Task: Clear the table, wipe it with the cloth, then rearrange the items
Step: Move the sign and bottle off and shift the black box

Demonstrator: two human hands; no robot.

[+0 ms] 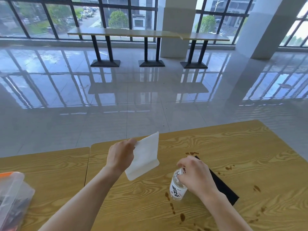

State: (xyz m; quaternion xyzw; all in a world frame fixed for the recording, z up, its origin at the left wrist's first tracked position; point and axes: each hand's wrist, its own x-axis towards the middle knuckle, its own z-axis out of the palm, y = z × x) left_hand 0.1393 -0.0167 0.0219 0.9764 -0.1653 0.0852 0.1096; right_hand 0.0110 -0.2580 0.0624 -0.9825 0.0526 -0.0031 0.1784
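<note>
White stand (145, 157) pinched in left fingers (131, 142), right fingers (184, 162) clamped round bottle (177, 188) neck

Glossy tiled floor (116, 100) marked by bright reflections, long wooden counter (125, 32) set on black pedestal legs (101, 47) along tall gridded windows (33, 19), white pillar (176, 22) placed behind it, trees (117, 19) and parked cars (87, 13) seen outside.

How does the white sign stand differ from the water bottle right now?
The white sign stand is a flat opaque panel; the water bottle is round, clear and labelled. The left hand pinches the stand by its edge, tilted; the right hand grips the bottle's top, near upright. Both are over the stained table, each in one hand.
</note>
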